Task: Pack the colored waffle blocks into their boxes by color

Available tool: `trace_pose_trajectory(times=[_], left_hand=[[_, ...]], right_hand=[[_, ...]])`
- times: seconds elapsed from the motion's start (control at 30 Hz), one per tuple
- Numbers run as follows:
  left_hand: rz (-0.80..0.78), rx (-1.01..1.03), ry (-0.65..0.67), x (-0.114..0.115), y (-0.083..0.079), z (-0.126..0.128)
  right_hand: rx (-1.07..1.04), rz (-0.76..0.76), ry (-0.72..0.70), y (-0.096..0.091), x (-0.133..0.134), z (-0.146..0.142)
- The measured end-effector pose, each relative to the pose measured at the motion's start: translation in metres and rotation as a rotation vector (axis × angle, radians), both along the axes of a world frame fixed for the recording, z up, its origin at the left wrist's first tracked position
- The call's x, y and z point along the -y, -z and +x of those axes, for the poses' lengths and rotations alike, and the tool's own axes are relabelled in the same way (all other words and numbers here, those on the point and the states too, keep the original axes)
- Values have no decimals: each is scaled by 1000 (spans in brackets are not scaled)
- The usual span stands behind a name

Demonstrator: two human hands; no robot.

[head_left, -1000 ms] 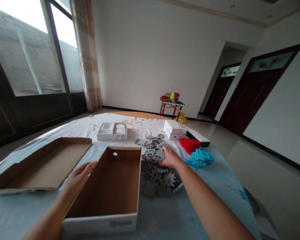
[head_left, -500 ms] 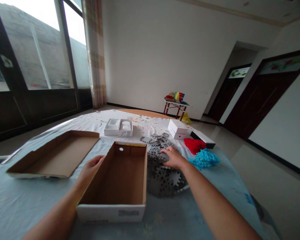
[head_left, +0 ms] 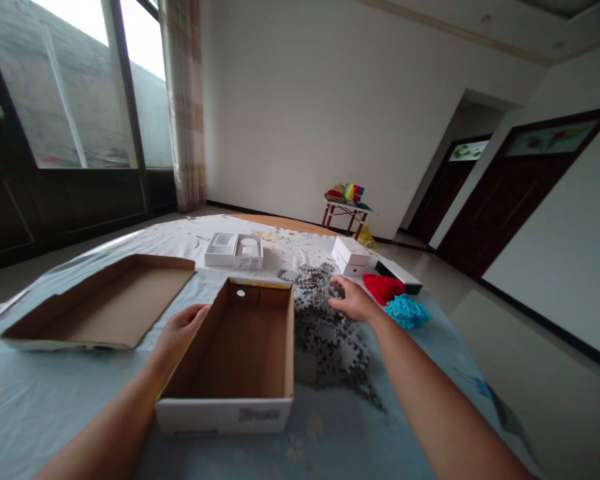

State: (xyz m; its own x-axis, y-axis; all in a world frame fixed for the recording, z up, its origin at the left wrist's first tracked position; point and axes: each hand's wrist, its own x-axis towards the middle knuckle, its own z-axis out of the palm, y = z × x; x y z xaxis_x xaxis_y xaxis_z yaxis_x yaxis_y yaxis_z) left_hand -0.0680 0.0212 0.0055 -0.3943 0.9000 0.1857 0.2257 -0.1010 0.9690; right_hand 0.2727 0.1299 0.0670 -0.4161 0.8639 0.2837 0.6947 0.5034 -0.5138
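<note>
My left hand (head_left: 185, 330) is at the left wall of a deep cardboard box (head_left: 250, 417), brown inside and white outside. Its fingers curl against the wall, partly hidden by it. The box is open at the top, with nothing visible inside. My right hand (head_left: 354, 300) reaches over a heap of grey, notched, puzzle-like pieces (head_left: 325, 340) just right of the box. Thumb and forefinger are curved with a gap between them, over the far part of the heap. Grey pieces show behind that gap, and no held piece stands out.
A shallow cardboard lid (head_left: 115, 307) lies at left. Farther back are a white box with compartments (head_left: 233, 251) and a white carton (head_left: 350, 257). A red bundle (head_left: 383, 288), a blue bundle (head_left: 408, 312) and a black-and-white box (head_left: 399, 277) lie at right.
My right hand has moved away from me over the grey heap, its thumb and forefinger now apart. My left hand stays at the box wall. The view has shifted slightly.
</note>
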Motion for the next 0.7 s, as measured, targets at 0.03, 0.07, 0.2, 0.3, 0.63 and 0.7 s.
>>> trace_pose_trajectory(times=[0.03,0.07,0.2,0.3,0.63,0.7], left_hand=[[9,-8,-10,0,0,0],[15,-13,-23,0,-1,0],[6,-6,-63,2,-8,5],[-6,1,-75,4,-12,7],[-25,30,-58,4,-9,7],[-30,38,-53,4,-8,6]], right_hand=[[-73,12,-6,-8,2,-3],[-150,19,-25,-16,6,-8],[-373,-106,-256,-41,32,-45],[-410,-205,-373,-42,53,-80],[-592,-302,-393,-19,56,-94],[-599,-238,-331,-16,51,-76]])
